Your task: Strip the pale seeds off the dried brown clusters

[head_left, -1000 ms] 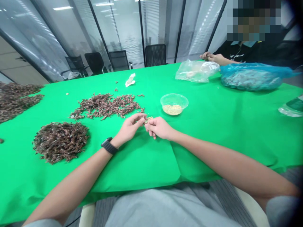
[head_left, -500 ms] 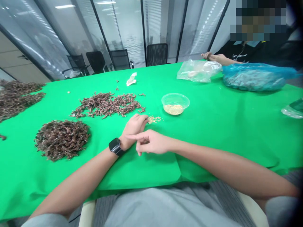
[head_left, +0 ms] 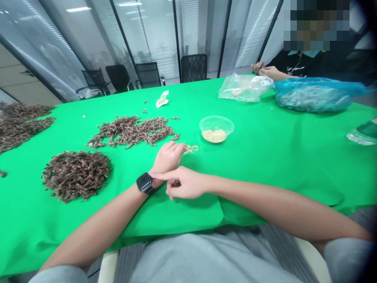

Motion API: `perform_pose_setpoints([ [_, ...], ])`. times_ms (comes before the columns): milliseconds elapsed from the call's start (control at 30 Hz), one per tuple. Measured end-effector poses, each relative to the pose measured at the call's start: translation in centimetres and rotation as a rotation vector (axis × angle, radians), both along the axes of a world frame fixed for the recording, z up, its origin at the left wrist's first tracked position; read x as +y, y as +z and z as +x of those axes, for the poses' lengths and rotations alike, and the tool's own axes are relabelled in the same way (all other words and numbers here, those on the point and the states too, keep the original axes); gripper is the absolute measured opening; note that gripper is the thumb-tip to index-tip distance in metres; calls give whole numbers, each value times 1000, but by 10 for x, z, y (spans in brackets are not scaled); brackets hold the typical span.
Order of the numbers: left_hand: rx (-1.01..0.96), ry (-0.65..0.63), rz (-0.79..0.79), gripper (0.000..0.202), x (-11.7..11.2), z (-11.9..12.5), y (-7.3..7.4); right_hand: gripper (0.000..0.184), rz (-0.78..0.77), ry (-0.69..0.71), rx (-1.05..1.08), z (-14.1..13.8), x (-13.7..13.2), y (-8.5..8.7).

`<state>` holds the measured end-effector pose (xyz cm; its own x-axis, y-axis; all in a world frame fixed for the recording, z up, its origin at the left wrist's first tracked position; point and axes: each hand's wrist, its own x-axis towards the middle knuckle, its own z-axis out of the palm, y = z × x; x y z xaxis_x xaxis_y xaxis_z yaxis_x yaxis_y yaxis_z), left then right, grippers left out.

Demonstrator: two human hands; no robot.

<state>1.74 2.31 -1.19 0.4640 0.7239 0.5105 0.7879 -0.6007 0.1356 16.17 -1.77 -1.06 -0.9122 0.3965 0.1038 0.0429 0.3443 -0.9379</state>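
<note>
Black chairs [head_left: 193,67], glass partition [head_left: 153,31], blue plastic bag [head_left: 313,94]

From my head, the camera faces forward and down, close over my bare left hand [head_left: 168,159] and bare right hand [head_left: 188,183]

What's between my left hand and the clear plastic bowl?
Pale yellow grains lie scattered on green cloth between left hand and bowl, in the head view.

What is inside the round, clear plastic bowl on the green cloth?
Inside the round, clear plastic bowl is a shallow layer of tiny pale-yellow grains. Anything buried beneath their surface is covered and cannot be seen.
</note>
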Motion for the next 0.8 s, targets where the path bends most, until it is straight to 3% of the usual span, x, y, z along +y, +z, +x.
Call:
perform_pose_setpoints([
  [167,-33,62,33,25,-1,-16,8,53,-63,-198,47,9,5,4],
  [267,-44,79,32,28,-1,-24,12,34,-14,-393,86,14,15,5],
  [433,-122,95,-22,27,-1,-29,13,26,174,-618,72,19,35,-1],
  [567,-267,106,-146,22,-3,-27,12,26,234,-635,56,20,41,-7],
  [700,-592,107,-355,22,-1,-25,9,26,279,-628,26,19,40,-10],
  [800,-735,134,-406,25,4,-27,6,27,297,-631,29,19,40,-11],
])
